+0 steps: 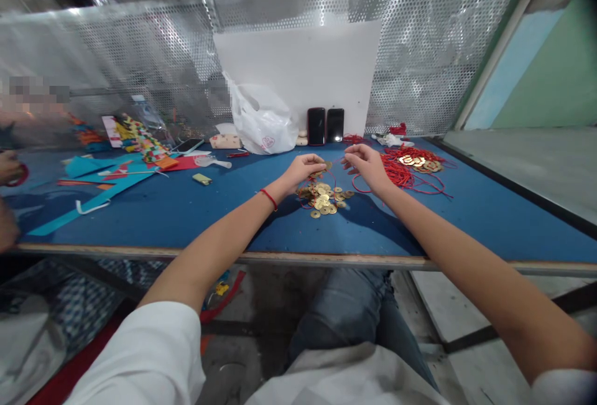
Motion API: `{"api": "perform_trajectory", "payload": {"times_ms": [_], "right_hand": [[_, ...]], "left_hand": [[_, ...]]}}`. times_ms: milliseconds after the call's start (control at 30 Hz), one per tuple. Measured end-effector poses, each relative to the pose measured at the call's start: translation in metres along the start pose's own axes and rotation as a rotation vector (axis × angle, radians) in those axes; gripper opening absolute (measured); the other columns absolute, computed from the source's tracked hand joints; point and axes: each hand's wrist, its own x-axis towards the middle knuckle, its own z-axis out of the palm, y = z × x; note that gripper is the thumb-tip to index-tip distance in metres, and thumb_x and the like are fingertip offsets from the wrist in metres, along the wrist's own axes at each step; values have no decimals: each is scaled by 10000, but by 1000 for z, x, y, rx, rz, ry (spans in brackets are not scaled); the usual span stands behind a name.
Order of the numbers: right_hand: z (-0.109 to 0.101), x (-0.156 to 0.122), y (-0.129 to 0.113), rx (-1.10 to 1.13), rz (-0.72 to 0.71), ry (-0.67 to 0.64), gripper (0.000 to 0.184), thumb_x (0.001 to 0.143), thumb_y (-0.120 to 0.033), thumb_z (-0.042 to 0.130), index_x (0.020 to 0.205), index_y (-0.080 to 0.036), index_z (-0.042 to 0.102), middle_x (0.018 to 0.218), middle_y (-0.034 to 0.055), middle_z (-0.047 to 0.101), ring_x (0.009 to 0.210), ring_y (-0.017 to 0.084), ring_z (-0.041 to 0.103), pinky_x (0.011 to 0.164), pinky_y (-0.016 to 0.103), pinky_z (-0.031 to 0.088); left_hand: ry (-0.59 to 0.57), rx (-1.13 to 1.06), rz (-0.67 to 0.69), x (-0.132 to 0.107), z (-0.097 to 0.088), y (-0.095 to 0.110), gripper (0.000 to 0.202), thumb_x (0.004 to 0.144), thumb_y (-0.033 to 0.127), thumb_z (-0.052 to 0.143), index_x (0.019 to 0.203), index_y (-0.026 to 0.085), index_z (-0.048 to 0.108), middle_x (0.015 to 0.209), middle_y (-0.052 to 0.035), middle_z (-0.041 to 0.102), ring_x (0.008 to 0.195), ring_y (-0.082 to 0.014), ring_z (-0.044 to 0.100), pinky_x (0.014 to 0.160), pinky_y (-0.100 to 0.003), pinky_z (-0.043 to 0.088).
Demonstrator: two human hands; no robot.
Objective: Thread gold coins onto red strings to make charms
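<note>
My left hand [303, 170] is closed in a pinch on a gold coin [328, 165] with a square-looking hole too small to make out, and red cord hangs by it. Across a small gap, my right hand [366, 165] has its thumb and fingers bent together, pinching what looks like a thin red cord. Below both hands, on the blue table [224, 206], lies a loose pile of gold coins [323, 192] with red cord among them. A heap of red cords [396, 168] sits just right of my right hand, with more gold coins [420, 162] on it.
A white plastic bag [263, 119] and two dark phones [316, 126] stand at the back against a white board [298, 63]. Blue and red strips [107, 190], a clear scoop-like piece [212, 161] and a small pale packet [202, 178] lie leftward. A co-worker's hand [8, 168] is at far left.
</note>
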Motion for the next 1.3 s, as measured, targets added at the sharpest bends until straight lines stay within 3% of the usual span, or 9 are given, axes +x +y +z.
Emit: {"api": "perform_trajectory", "payload": {"times_ms": [167,367,567,700,933,1167,1300], "right_hand": [[-3,3,5,78,64,66,137,740,-267,595,842,-183,561,751,26,678,652,123,628,553,227,477],[-7,7,10,24,98,166,152,714,-301,641,773,-175,580,737,43,685,634,112,619,561,221,462],[-8,-1,4,159,230,-37,303,630,-361,745,858,-196,631,900,61,716,699,120,633,608,240,489],[-6,-3,-3,260,273,-111,308,619,-331,757,886,-208,664,864,39,711,712,118,636,612,228,484],[-6,-3,-8,235,185,-100,263,676,-330,678,905,-205,651,816,37,703,753,144,643,639,249,487],[-7,-5,-16,216,5,-107,370,700,-399,673,1040,-263,623,1190,33,661,927,154,624,694,259,503],[-5,-2,-9,42,0,-114,365,712,-434,657,1003,-215,641,1092,67,700,752,128,593,593,234,462]], "left_hand": [[2,-16,-22,0,-1,2,171,687,201,721,767,132,586,666,13,615,556,-80,565,546,-214,394],[12,-18,-26,0,0,2,193,681,205,738,767,131,581,655,14,606,551,-80,563,534,-213,383],[-11,-37,-6,0,-1,0,172,697,198,722,778,130,586,671,11,612,551,-78,557,553,-219,404],[-9,-21,1,0,-1,-1,171,702,205,718,776,128,585,677,10,605,549,-82,559,546,-222,405],[-24,-10,6,0,-1,-2,177,697,220,717,780,129,590,684,9,608,569,-87,568,552,-222,409],[-27,3,-1,1,-2,-3,194,696,235,723,780,131,583,688,0,618,559,-86,554,546,-223,398],[-44,-30,-28,-1,-1,-2,242,674,264,749,796,136,584,705,3,615,578,-83,553,548,-216,396]]}}
